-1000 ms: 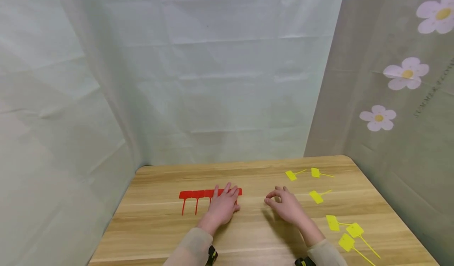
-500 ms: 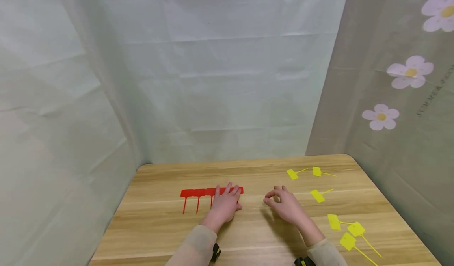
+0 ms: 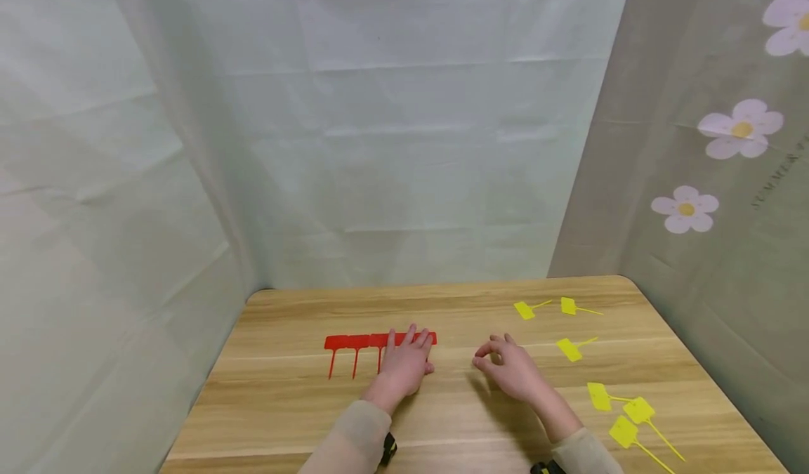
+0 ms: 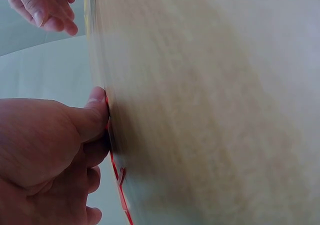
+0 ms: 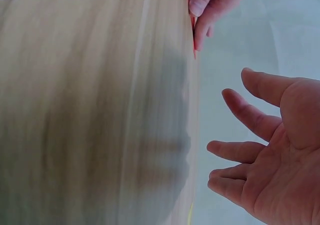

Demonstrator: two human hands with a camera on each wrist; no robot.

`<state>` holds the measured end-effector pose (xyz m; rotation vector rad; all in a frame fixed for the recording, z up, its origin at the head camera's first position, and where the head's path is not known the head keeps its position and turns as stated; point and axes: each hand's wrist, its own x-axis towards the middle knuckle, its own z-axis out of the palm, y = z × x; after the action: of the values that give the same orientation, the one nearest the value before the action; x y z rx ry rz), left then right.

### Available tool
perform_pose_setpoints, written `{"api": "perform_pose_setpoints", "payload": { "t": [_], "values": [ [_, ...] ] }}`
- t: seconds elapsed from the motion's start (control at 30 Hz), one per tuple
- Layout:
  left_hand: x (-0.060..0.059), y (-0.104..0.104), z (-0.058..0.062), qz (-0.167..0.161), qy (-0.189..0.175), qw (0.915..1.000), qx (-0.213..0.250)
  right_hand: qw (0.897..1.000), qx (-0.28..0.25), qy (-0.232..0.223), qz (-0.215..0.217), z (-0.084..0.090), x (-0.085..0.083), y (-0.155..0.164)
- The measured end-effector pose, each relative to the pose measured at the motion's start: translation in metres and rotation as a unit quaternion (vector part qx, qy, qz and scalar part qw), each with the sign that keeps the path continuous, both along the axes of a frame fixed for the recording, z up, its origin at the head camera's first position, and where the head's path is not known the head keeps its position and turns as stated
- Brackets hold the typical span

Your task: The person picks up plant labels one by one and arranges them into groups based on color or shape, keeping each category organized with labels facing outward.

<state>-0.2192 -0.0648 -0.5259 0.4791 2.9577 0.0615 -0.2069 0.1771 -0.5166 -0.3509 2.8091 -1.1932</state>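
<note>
A row of red plastic tie tags lies edge to edge on the wooden table, their thin tails pointing toward the person. Spread over the right end of that row, the left hand presses on the tags with fairly straight fingers and covers part of them. In the left wrist view its thumb touches the table by the red strip. The right hand hovers above the table to the right of the row, fingers loosely bent and holding nothing. Its fingertips stand apart from one another in the right wrist view.
Several yellow tie tags of the same shape lie scattered on the table's right side, some overlapping near the front. The wooden table has pale fabric walls behind and at both sides.
The head view has turned slightly, so everything sits a little farther right in it. Both hands keep about the same place relative to the tags.
</note>
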Motion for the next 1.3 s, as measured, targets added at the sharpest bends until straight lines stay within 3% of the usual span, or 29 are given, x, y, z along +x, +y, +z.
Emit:
{"api": "perform_pose_setpoints", "payload": {
  "t": [0.5, 0.67, 0.87, 1.3],
  "values": [
    [0.003, 0.0, 0.004, 0.009, -0.006, 0.9999, -0.002, 0.999, 0.024, 0.013, 0.029, 0.004, -0.005, 0.015],
    [0.002, 0.0, 0.002, 0.005, -0.009, 0.9999, -0.003, 0.997, 0.064, 0.016, 0.042, 0.01, -0.015, 0.03],
    [0.002, 0.002, -0.002, 0.005, -0.009, 0.9999, -0.006, 0.987, 0.147, 0.027, 0.053, 0.016, -0.041, 0.052],
    [0.001, 0.002, 0.0, 0.008, -0.008, 0.9998, -0.017, 0.959, 0.261, 0.08, 0.077, 0.02, -0.099, 0.094]
  ]
}}
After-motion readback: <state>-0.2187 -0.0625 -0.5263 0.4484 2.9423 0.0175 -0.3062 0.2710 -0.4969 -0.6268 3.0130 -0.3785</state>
